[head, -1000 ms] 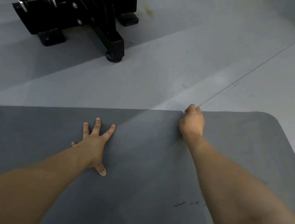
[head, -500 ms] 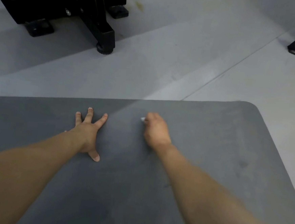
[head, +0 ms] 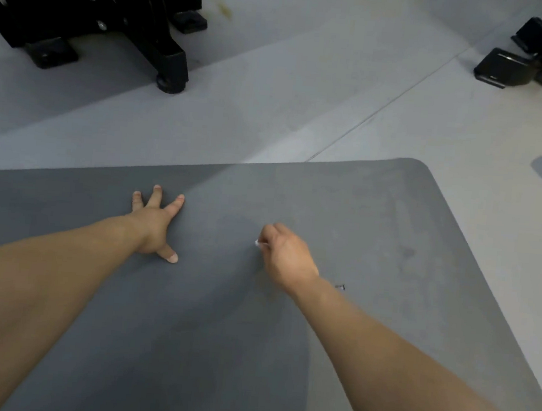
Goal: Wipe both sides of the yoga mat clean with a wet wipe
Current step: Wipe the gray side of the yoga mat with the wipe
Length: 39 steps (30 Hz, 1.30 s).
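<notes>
Grey floor [head: 305, 88] fills the upper part of my view, with a thin seam running slantwise down to the far edge of the mat [head: 375, 220]. That mat lies flat, dark grey, spreading below and to both sides of my arms; its far edge and rounded far-right corner show fully, the right edge runs down to a second rounded corner, and the left end passes out of view. My left hand [head: 154, 225] lies flat on the mat with fingers spread, near the far edge. My right hand [head: 288, 255] is curled around a wipe [head: 258, 243], only a small white scrap of it peeking out, pressed to the mat right of the left hand. Bare mat stretches from the right hand to the right edge, broken by a small dark mark [head: 340, 287] beside my wrist. Beyond the far edge, well apart, a black frame [head: 93, 13] stands left, and a black bracket [head: 514, 68] right.
</notes>
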Tool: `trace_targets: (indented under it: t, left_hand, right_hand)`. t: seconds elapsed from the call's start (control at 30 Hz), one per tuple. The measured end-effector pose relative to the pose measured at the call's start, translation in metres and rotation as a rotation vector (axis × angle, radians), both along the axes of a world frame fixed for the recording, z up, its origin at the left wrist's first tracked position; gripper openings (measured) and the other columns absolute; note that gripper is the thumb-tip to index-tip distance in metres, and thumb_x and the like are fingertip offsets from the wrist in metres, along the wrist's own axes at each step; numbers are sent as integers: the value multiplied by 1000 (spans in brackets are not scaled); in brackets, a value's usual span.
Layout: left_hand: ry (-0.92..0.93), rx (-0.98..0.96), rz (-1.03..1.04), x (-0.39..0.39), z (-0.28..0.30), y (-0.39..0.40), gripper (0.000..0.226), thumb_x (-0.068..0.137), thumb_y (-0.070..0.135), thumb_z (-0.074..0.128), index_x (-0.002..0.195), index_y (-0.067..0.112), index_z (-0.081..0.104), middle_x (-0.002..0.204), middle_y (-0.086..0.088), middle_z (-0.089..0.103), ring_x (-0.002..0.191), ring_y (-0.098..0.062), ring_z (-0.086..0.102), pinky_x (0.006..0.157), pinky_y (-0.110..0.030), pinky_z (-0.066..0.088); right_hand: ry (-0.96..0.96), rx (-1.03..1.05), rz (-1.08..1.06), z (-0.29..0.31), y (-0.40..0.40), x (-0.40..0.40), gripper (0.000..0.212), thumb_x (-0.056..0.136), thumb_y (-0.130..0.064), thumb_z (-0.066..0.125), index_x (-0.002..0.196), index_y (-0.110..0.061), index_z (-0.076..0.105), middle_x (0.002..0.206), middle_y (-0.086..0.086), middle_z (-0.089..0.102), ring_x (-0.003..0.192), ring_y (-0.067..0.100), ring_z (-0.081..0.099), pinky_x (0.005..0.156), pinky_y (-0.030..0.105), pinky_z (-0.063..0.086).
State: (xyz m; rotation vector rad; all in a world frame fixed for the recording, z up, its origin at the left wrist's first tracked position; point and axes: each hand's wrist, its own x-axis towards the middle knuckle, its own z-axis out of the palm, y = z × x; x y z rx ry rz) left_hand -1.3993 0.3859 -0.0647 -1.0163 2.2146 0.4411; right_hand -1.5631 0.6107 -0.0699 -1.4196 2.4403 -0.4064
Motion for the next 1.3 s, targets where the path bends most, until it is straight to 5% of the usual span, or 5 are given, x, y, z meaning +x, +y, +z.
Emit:
trace_targets:
  t: [0.23,0.63,0.83,1.1,1.3]
  left_hand:
    - [134,-140,-367,22,23,56,73,100,41,53,160,24,13,168,-3,1,155,-31,-3,120,-62,18]
    - [296,25,-596,-28,116,189,46,99,48,52,134,19,51,137,-8,55,133,-29,47,115,-53,31]
    - [413,50,-716,-40,139,231,48,99,49,49,139,22,46,137,-3,53,131,-27,48,110,-43,38]
    - [209,65,-652,-20,75,280,71,96,57,52,154,28,25,151,3,35,137,-22,40,111,-39,39]
    - [19,114,-626,-30,27,350,103,89,43,70,154,51,-9,164,9,-26,153,-30,-20,118,-61,18]
  right_hand:
    - [170,70,99,26,45,34,10,95,-19,49,100,-21,58,99,1,56,96,27,48,74,33,30]
    - [175,436,127,208,128,17,13,99,-24,46,104,-17,56,106,9,52,89,35,58,70,39,48]
    - [181,382,17,224,189,-10,7,97,-25,51,99,-20,55,100,4,54,85,32,58,72,40,50]
    - [43,236,51,58,296,7,10,94,-20,52,96,-11,56,93,15,54,78,36,58,65,39,46]
    - [-50,41,106,-23,321,70,16,77,-9,63,80,-14,49,80,8,49,68,28,48,62,37,41]
